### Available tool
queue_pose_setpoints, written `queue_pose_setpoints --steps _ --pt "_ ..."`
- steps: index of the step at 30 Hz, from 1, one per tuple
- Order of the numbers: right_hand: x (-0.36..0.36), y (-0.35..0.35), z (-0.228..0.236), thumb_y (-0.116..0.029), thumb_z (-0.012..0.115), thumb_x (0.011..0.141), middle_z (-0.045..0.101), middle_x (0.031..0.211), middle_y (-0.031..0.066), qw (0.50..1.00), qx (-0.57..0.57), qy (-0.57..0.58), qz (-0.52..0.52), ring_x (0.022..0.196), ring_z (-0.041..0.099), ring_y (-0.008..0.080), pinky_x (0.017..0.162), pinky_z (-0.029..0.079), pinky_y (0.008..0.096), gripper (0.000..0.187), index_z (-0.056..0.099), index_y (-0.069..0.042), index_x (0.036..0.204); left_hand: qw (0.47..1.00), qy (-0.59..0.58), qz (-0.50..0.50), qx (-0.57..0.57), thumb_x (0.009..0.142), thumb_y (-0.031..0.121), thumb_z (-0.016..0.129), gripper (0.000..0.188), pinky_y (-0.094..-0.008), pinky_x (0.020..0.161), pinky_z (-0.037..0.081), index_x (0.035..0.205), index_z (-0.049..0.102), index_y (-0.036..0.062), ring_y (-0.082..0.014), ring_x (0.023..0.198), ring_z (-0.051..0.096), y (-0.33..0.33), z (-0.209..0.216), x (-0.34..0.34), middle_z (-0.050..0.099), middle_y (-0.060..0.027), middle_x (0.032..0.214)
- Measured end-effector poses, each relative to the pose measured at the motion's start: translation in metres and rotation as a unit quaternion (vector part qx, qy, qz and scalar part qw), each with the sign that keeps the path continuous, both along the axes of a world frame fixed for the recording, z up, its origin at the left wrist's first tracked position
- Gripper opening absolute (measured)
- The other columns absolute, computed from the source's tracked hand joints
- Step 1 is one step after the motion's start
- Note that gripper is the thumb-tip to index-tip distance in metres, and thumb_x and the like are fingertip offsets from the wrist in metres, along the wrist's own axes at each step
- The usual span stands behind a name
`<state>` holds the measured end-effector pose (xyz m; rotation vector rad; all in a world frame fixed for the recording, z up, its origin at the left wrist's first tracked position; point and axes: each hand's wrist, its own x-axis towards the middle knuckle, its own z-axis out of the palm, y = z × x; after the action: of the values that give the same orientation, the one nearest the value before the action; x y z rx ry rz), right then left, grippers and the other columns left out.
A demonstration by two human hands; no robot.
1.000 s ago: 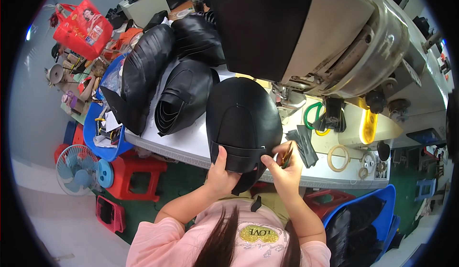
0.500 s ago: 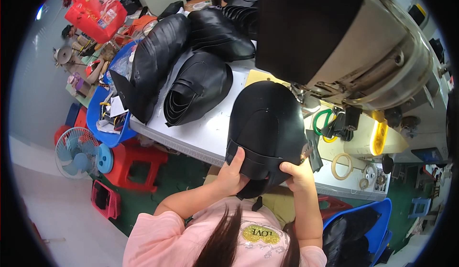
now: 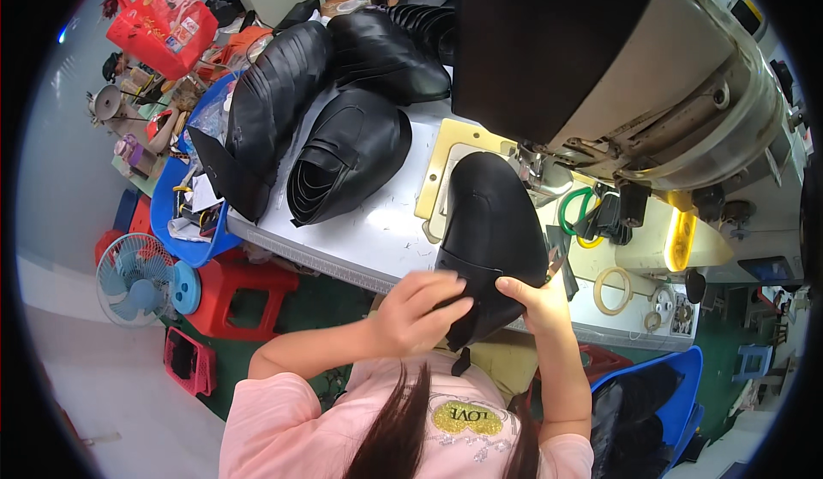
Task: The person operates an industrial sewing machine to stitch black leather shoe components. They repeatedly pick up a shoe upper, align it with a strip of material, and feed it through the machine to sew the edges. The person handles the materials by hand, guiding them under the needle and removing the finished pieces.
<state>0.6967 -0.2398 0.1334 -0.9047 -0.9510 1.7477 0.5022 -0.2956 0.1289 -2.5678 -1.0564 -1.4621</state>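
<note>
A black leather shoe upper [image 3: 490,213] is held tilted over the table's near edge, its rounded toe toward the sewing machine [image 3: 677,93]. My right hand [image 3: 540,308] grips its right side, thumb on top and the other fingers mostly hidden beneath. Beside those fingers shows a small metal tool [image 3: 555,265], perhaps thread snips; whether the hand holds it is unclear. My left hand [image 3: 420,312] is at the upper's lower left edge, its fingers loosely bent and apart, slightly blurred. It does not grip the upper.
Stacked black shoe uppers [image 3: 350,158] lie on the white table [image 3: 369,248] to the left. Green-handled scissors [image 3: 574,213] and a cream ring [image 3: 612,290] lie right. A blue bin [image 3: 694,376] stands below right; a red stool [image 3: 244,299] and fan [image 3: 137,278] stand left.
My left hand has let go of the upper's left side and opened. The upper has turned and looks narrower, its strap no longer spread toward the left. My right hand keeps its grip.
</note>
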Motion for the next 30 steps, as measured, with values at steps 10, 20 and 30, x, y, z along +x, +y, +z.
queue_pose_setpoints --steps 10,20,30 --pt "0.005 -0.001 0.002 0.002 0.071 0.066 0.058 0.1 0.0093 1.0 -0.008 -0.01 0.023 0.087 0.057 0.0157 0.079 0.048 0.0294 0.051 0.049 0.001 0.112 0.993 0.081 -0.075 0.044 0.067 0.006 0.062 0.024 -0.0349 0.07 0.051 0.09 0.061 -0.0001 -0.0287 0.092 0.059 0.037 0.002 0.003 0.059 -0.0173 0.101" --pt "0.002 0.003 -0.002 0.002 0.071 0.066 0.057 0.101 0.0087 0.998 -0.023 0.029 0.041 0.089 0.056 0.0154 0.079 0.047 0.0291 0.055 0.046 0.001 0.115 0.997 0.04 -0.04 0.059 0.065 0.003 0.063 0.021 -0.0339 0.066 0.05 0.086 0.062 0.0004 -0.028 0.087 0.06 0.035 -0.001 0.004 0.061 -0.0162 0.095" --pt "0.002 0.01 0.006 0.003 0.071 0.064 0.057 0.101 0.0098 0.998 -0.037 0.03 0.037 0.091 0.056 0.0176 0.08 0.048 0.0305 0.056 0.046 0.001 0.114 0.998 0.029 -0.056 0.021 0.066 0.003 0.061 0.024 -0.0379 0.074 0.049 0.089 0.062 -0.0018 -0.0302 0.089 0.059 0.037 0.006 0.006 0.061 -0.0162 0.096"
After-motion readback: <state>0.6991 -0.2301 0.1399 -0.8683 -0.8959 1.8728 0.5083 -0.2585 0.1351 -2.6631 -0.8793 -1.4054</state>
